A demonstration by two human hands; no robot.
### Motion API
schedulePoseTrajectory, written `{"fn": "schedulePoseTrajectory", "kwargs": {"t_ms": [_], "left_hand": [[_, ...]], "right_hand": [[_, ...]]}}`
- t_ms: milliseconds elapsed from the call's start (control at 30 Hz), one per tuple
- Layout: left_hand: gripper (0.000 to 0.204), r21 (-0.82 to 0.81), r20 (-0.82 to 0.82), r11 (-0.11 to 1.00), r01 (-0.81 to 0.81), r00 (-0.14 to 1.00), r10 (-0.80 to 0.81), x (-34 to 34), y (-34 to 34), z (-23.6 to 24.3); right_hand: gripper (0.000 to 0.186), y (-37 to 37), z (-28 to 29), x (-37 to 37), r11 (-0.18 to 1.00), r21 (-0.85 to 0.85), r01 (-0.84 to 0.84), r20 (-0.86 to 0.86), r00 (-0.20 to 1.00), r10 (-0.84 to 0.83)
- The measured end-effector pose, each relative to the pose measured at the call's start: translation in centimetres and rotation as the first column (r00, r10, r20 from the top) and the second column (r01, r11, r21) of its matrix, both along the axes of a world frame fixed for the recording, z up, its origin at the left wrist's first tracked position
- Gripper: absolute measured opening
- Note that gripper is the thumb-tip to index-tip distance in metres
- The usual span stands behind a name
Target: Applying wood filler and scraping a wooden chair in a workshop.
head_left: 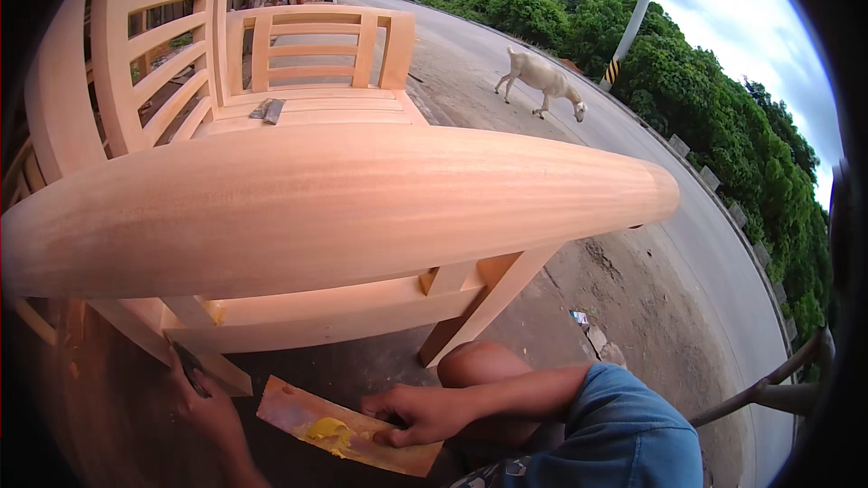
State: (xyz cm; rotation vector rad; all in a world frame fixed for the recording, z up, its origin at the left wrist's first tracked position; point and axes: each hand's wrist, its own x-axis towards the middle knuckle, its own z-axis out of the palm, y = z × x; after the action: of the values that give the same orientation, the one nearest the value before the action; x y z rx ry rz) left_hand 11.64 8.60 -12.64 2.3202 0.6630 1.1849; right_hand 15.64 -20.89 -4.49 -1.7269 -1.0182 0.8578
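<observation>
My left hand (210, 411) is closed around a dark, flat putty knife (187, 367), whose end meets the leg (217, 369) of a pale wooden bench at the lower left. Between my hands a thin, flat wooden board (285, 402) is tilted, with a dollop of yellow putty (331, 434) on it. My right hand (414, 414) grips this board by its right part, the thumb lying over the top face. Above both hands stretches the bench's broad, rounded armrest (362, 203). Yellow smears of putty show at joints beneath the armrest.
The bench's slatted back (167, 54) and far armrest (316, 47) rise beyond. A small grey piece (268, 110) lies on the seat. My bent knee (484, 363) is close to the front leg (493, 303). A goat (542, 81) stands by the road (624, 136).
</observation>
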Motion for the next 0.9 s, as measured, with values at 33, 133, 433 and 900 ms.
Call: {"fn": "schedulePoseTrajectory", "kwargs": {"t_ms": [33,133,433,900], "left_hand": [[0.048,0.010,0.008,1.000,0.021,1.000,-0.022,-0.2,0.0,-0.3],[0.047,-0.163,-0.030,0.986,-0.047,0.999,0.042,-0.7,-0.7,0.5],[0.046,-0.022,0.047,0.998,-0.066,0.997,0.067,-0.7,0.7,-0.5],[0.040,-0.087,-0.068,0.990,-0.115,0.992,0.109,-0.3,-0.6,1.6]], "right_hand": [[0.022,0.0,0.2,0.0,1.000,0.010,-0.004,0.006,1.000,0.004],[0.022,0.1,-0.2,-0.1,0.998,0.057,0.007,0.006,1.000,-0.007],[0.021,-0.3,-0.4,0.0,0.992,0.123,-0.021,0.061,0.998,0.014],[0.019,-0.9,0.0,0.0,0.990,0.136,-0.027,0.080,0.997,0.016]]}}
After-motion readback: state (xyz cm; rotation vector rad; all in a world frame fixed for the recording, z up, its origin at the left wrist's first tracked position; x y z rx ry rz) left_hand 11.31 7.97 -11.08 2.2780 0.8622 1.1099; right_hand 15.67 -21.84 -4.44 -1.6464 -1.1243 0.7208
